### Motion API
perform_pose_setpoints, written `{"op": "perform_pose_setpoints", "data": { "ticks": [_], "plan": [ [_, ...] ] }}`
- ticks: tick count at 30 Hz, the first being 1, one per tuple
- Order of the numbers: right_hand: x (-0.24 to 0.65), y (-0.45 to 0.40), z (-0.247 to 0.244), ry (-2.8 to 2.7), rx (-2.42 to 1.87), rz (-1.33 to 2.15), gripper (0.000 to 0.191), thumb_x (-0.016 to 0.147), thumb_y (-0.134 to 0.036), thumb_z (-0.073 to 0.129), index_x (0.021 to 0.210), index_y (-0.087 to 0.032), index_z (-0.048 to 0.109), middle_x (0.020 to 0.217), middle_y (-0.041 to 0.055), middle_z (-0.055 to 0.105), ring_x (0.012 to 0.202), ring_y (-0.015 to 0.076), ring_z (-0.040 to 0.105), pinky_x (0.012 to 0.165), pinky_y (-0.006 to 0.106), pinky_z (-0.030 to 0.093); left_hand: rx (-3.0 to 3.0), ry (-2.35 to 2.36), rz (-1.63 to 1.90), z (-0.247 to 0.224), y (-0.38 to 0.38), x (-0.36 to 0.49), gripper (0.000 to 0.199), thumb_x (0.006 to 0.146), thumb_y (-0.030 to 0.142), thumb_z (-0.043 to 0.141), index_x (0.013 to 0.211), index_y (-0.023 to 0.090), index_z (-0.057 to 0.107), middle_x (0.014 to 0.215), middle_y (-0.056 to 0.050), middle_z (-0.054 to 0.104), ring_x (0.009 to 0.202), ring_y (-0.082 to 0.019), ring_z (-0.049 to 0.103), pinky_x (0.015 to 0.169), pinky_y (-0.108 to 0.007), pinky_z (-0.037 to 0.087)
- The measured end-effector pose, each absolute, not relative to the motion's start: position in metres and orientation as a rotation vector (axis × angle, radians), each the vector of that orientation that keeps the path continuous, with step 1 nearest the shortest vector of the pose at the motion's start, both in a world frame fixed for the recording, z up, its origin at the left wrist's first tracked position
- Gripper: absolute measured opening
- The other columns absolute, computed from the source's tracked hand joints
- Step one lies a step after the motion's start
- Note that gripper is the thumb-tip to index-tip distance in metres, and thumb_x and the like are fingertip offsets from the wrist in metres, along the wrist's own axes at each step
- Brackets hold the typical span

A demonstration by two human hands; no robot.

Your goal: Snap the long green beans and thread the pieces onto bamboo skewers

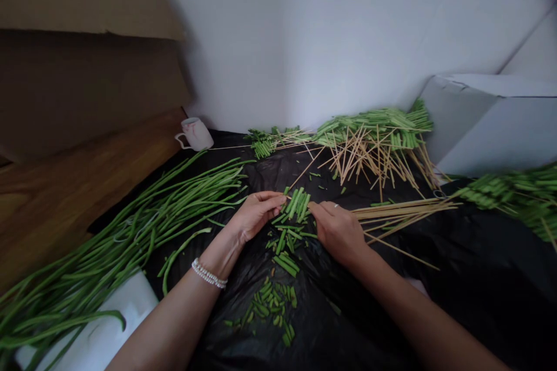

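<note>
Between my hands, several short green bean pieces (298,205) sit side by side across a thin wooden skewer. My left hand (259,213) is closed, its thumb and fingertips pinching the skewer's left end. On the other side, my right hand (337,228) is closed at the right end of the row; its fingertips are partly hidden. Loose cut bean pieces (286,264) lie just below on the black plastic sheet (319,319). Bare wooden skewers (400,213) lie in a bundle beyond my right hand.
Long whole beans (174,214) spread over the left side. Behind are a white mug (198,134), a pile of filled skewers (374,127) and a smaller pile (263,145). More filled skewers (513,191) lie right, near a white box (483,122). A cardboard box (87,69) stands left.
</note>
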State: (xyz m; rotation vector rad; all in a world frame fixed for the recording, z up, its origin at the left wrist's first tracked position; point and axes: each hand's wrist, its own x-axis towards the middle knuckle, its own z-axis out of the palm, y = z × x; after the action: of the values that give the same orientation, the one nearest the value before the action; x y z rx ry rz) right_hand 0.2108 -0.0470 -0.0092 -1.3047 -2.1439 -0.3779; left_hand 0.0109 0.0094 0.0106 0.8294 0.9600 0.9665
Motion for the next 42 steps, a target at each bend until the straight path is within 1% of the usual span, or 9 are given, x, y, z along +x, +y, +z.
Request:
{"op": "perform_pose_setpoints", "data": {
  "ticks": [7, 13, 19, 25, 27, 32, 35, 38, 42],
  "plan": [
    [0.2096, -0.0466, -0.0109, -2.169, -1.364, -0.275, 0.025, 0.089, -0.007, 0.045, 0.093, -0.017, 0.067, 0.075, 0.0021, 0.064, 0.066, 0.0153, 0.055, 0.063, 0.027, 0.036, 0.830, 0.961, 0.971, 0.0088, 0.0097, 0.0110, 0.029, 0.053, 0.021, 0.091, 0.074, 0.009, 0.076, 0.071, -0.004, 0.071, 0.055, -0.005, 0.056, 0.060, -0.019, 0.047],
    [0.2105, -0.0456, -0.0120, -2.155, -1.284, -0.388, 0.028, 0.087, -0.004, 0.044, 0.099, -0.014, 0.067, 0.075, 0.0045, 0.064, 0.073, 0.0174, 0.057, 0.066, 0.027, 0.037, 0.820, 0.971, 0.972, 0.0096, 0.0079, 0.0131, 0.032, 0.050, 0.022, 0.092, 0.074, 0.009, 0.076, 0.070, -0.004, 0.071, 0.055, -0.004, 0.056, 0.059, -0.017, 0.046],
    [0.2105, -0.0462, -0.0110, -2.190, -1.368, -0.189, 0.025, 0.091, -0.008, 0.044, 0.095, -0.017, 0.067, 0.076, 0.0023, 0.065, 0.069, 0.0154, 0.056, 0.065, 0.026, 0.036, 0.813, 0.984, 0.977, 0.0105, 0.0062, 0.0152, 0.031, 0.049, 0.022, 0.092, 0.073, 0.010, 0.076, 0.069, -0.003, 0.071, 0.055, -0.005, 0.056, 0.060, -0.018, 0.047],
    [0.2106, -0.0462, -0.0112, -2.150, -1.244, -0.447, 0.027, 0.087, -0.003, 0.044, 0.098, -0.013, 0.068, 0.072, 0.0045, 0.062, 0.071, 0.0185, 0.056, 0.065, 0.028, 0.036, 0.828, 0.985, 0.966, 0.0092, 0.0064, 0.0146, 0.033, 0.050, 0.023, 0.092, 0.074, 0.009, 0.076, 0.068, -0.003, 0.070, 0.054, -0.004, 0.055, 0.058, -0.017, 0.046],
    [0.2105, -0.0464, -0.0114, -2.155, -1.236, -0.466, 0.028, 0.087, -0.003, 0.044, 0.097, -0.013, 0.068, 0.072, 0.0048, 0.062, 0.072, 0.0184, 0.055, 0.065, 0.028, 0.036, 0.838, 0.990, 0.962, 0.0090, 0.0061, 0.0145, 0.033, 0.050, 0.024, 0.092, 0.074, 0.009, 0.076, 0.068, -0.003, 0.070, 0.053, -0.004, 0.054, 0.058, -0.017, 0.045],
    [0.2084, -0.0469, -0.0121, -2.173, -1.353, -0.278, 0.026, 0.089, -0.006, 0.045, 0.096, -0.017, 0.068, 0.075, 0.0028, 0.064, 0.068, 0.0164, 0.055, 0.064, 0.027, 0.035, 0.854, 0.993, 0.946, 0.0093, 0.0046, 0.0158, 0.032, 0.051, 0.024, 0.092, 0.073, 0.009, 0.075, 0.064, -0.001, 0.067, 0.053, -0.004, 0.054, 0.057, -0.018, 0.044],
    [0.2077, -0.0461, -0.0119, -2.186, -1.363, -0.238, 0.026, 0.090, -0.007, 0.045, 0.096, -0.017, 0.067, 0.076, 0.0026, 0.064, 0.068, 0.0161, 0.055, 0.064, 0.027, 0.035, 0.853, 0.996, 0.949, 0.0100, 0.0042, 0.0165, 0.031, 0.051, 0.024, 0.092, 0.072, 0.009, 0.074, 0.064, -0.001, 0.067, 0.053, -0.005, 0.053, 0.058, -0.019, 0.044],
    [0.2087, -0.0451, -0.0108, -2.181, -1.316, -0.320, 0.026, 0.089, -0.006, 0.045, 0.095, -0.017, 0.067, 0.075, 0.0030, 0.063, 0.068, 0.0160, 0.054, 0.063, 0.028, 0.035, 0.880, 0.994, 0.952, 0.0113, 0.0041, 0.0167, 0.032, 0.052, 0.026, 0.091, 0.073, 0.009, 0.074, 0.064, -0.001, 0.066, 0.053, -0.005, 0.053, 0.059, -0.020, 0.045],
    [0.2110, -0.0452, -0.0085, -2.185, -1.221, -0.556, 0.024, 0.088, -0.005, 0.046, 0.096, -0.014, 0.068, 0.070, 0.0033, 0.059, 0.067, 0.0173, 0.051, 0.059, 0.030, 0.031, 0.932, 1.032, 0.954, 0.0124, 0.0038, 0.0176, 0.035, 0.051, 0.030, 0.090, 0.075, 0.010, 0.073, 0.062, 0.001, 0.063, 0.052, -0.005, 0.051, 0.055, -0.019, 0.042]
  ]
}}
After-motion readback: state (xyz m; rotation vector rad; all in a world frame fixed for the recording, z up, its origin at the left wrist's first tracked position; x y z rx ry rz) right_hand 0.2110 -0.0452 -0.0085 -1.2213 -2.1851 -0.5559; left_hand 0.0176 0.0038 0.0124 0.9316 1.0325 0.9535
